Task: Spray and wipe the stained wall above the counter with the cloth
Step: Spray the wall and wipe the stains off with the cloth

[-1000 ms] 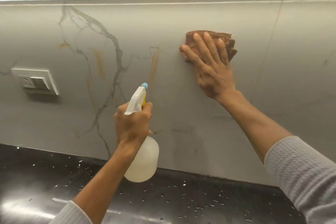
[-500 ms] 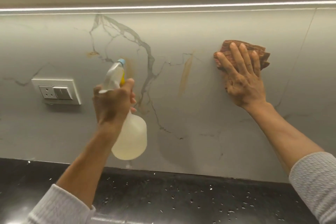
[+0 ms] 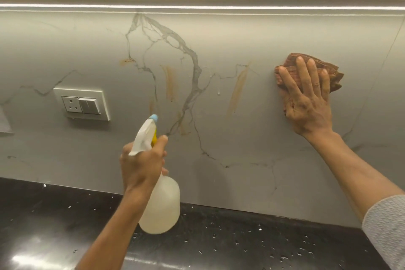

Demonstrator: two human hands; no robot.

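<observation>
From the head camera, the left hand (image 3: 142, 166) was closed around the neck of a spray bottle (image 3: 161, 208), forefinger on the yellow trigger, the blue nozzle tip pointing up toward the wall (image 3: 252, 133). The bottle's pale, translucent body hung below the fist, in front of the seam where wall met bench (image 3: 219, 241). The right hand (image 3: 306, 98) lay flat with fingers spread, pressing a brown cloth (image 3: 328, 70) against the wall at the right; the cloth showed above and beside the fingers, bunched in folds.

Between the two hands the wall carried orange-brown stains: one streak (image 3: 237, 92) slanting just left of the cloth, another (image 3: 169, 83) more upright above the nozzle, a small blotch (image 3: 127, 61) further left, and a smudge (image 3: 184, 127) just right of the nozzle. Dark marble veins ran through the same patch. A thin wet run (image 3: 218, 87) sat between the two long streaks.

A white socket plate (image 3: 82, 103) with a switch was set in the wall left of the bottle, clear of the stains. A light strip (image 3: 197, 6) ran along the top. The black bench was glossy and flecked with white specks. Grey knit sleeves (image 3: 385, 226) covered both forearms near the frame's lower edge.
</observation>
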